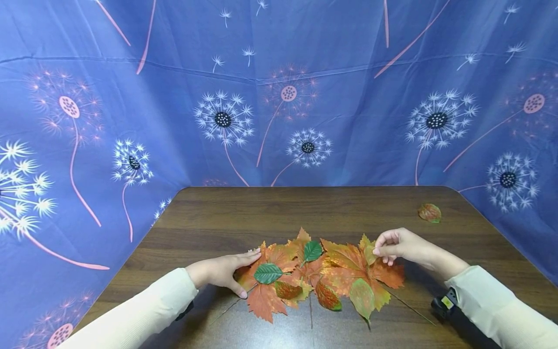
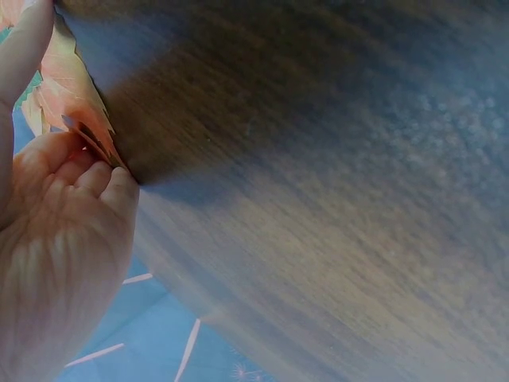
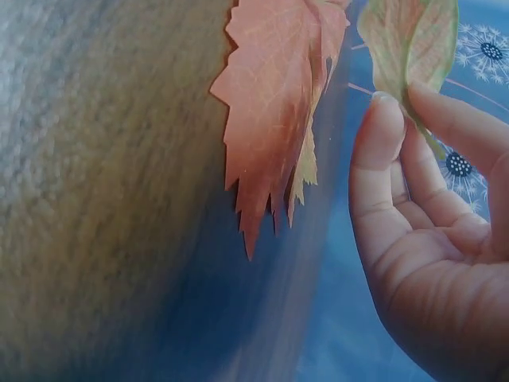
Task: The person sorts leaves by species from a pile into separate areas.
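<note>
My right hand (image 1: pixel 403 246) pinches a small oval leaf (image 3: pixel 409 40) by its stem end, between thumb and forefinger. In the right wrist view this leaf is pale green and orange, held over an orange maple leaf (image 3: pixel 270 103). Spread at the left end of the leaf pile, my left hand (image 1: pixel 224 270) rests against an orange maple leaf (image 1: pixel 265 300), thumb apart from the fingers. Its fingertips touch a leaf edge (image 2: pixel 95 131) in the left wrist view. On the pile lie green leaves (image 1: pixel 268 273), a red-green leaf (image 1: pixel 328 296) and a pale green-orange leaf (image 1: pixel 362 298).
One loose red-green leaf (image 1: pixel 430 213) lies at the back right of the brown wooden table (image 1: pixel 261 208). Thin stems (image 1: pixel 411 308) stick out from the pile towards the front. Behind the table hangs a blue dandelion-print cloth (image 1: pixel 357 121).
</note>
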Demonstrator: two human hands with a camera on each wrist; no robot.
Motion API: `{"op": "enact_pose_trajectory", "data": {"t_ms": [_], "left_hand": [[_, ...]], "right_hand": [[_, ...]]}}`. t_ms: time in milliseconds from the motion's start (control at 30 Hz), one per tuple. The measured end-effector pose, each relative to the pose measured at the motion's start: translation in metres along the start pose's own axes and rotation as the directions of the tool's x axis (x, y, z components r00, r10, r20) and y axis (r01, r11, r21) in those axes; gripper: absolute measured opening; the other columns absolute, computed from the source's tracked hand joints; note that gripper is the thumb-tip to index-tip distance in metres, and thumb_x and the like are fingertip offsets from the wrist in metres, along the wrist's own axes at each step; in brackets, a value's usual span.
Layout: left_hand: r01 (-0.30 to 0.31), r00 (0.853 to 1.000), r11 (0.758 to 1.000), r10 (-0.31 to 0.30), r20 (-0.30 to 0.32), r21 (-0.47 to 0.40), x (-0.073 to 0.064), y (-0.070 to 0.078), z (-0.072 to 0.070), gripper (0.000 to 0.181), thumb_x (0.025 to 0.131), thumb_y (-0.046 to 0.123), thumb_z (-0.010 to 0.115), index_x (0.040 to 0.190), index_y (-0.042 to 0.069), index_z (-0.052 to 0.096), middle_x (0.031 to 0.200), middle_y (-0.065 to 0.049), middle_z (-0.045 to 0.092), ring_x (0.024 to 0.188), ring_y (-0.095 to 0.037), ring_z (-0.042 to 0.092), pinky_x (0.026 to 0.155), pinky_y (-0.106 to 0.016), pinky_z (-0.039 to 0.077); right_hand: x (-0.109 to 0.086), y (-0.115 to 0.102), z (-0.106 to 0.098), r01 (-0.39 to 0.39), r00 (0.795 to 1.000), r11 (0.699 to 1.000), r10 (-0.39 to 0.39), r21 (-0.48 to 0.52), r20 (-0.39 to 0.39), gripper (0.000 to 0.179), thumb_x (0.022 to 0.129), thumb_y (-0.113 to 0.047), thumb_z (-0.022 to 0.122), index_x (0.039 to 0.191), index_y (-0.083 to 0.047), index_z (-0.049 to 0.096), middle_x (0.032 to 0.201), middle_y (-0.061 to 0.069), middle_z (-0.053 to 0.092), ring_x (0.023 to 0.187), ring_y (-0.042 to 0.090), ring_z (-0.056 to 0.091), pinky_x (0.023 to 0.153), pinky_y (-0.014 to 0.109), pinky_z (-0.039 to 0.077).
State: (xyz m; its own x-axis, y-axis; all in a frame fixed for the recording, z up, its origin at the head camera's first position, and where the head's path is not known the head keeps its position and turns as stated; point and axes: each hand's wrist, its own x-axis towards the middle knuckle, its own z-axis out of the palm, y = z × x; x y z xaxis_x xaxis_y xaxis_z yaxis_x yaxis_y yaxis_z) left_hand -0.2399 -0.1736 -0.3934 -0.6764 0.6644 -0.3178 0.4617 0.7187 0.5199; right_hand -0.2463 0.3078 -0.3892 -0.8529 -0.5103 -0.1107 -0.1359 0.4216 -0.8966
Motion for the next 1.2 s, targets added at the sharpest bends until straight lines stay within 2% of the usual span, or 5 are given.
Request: {"op": "enact_pose_trajectory", "data": {"t_ms": [200,467,667,933,1200], "left_hand": [[-0.014,1.0,1.0,0.014,-0.004,0.01,-0.001,0.001,-0.001,0.102,0.074,0.029,0.083,0.155,0.008,0.024,0.162,-0.012,0.018,0.148,-0.034,0.018,0.115,-0.057,0.021],[-0.012,1.0,1.0,0.012,-0.007,0.021,-0.002,0.002,0.0,0.102,0.074,0.029,0.083,0.155,0.008,0.024,0.162,-0.012,0.019,0.148,-0.034,0.018,0.115,-0.057,0.021],[-0.021,1.0,1.0,0.021,-0.006,0.022,-0.001,0.002,-0.001,0.102,0.074,0.028,0.083,0.154,0.007,0.024,0.162,-0.012,0.019,0.148,-0.034,0.018,0.116,-0.056,0.021],[-0.018,1.0,1.0,0.018,0.0,0.023,-0.001,0.003,-0.001,0.102,0.074,0.029,0.083,0.155,0.008,0.023,0.162,-0.011,0.018,0.148,-0.034,0.018,0.116,-0.056,0.021],[0.0,1.0,1.0,0.0,-0.001,0.002,-0.001,0.003,-0.001,0.102,0.074,0.027,0.083,0.154,0.008,0.024,0.161,-0.013,0.019,0.148,-0.035,0.018,0.116,-0.057,0.02]], "right_hand": [[-0.001,-0.001,-0.003,-0.019,0.997,1.0,0.019,0.009,-0.068,0.026,0.092,-0.013,0.064,0.098,0.012,0.06,0.079,0.004,0.066,0.067,0.015,0.064,0.063,0.036,0.056],[-0.001,0.001,-0.009,0.061,0.994,0.996,-0.055,0.059,-0.091,0.016,0.093,-0.006,0.06,0.092,0.01,0.057,0.077,0.0,0.067,0.069,0.013,0.066,0.065,0.032,0.057],[0.0,0.002,-0.01,0.032,0.992,0.996,-0.021,0.085,-0.126,0.015,0.093,-0.005,0.061,0.095,0.008,0.056,0.081,0.001,0.067,0.072,0.017,0.068,0.069,0.036,0.058],[0.005,0.001,-0.01,-0.035,0.987,0.998,0.043,0.056,-0.157,0.03,0.093,-0.006,0.06,0.111,0.018,0.054,0.086,0.001,0.067,0.072,0.015,0.067,0.07,0.034,0.058],[0.005,-0.001,-0.013,-0.049,0.978,0.996,0.064,0.081,-0.198,0.032,0.093,-0.007,0.059,0.114,0.018,0.055,0.087,-0.001,0.068,0.074,0.015,0.068,0.072,0.033,0.058]]}}
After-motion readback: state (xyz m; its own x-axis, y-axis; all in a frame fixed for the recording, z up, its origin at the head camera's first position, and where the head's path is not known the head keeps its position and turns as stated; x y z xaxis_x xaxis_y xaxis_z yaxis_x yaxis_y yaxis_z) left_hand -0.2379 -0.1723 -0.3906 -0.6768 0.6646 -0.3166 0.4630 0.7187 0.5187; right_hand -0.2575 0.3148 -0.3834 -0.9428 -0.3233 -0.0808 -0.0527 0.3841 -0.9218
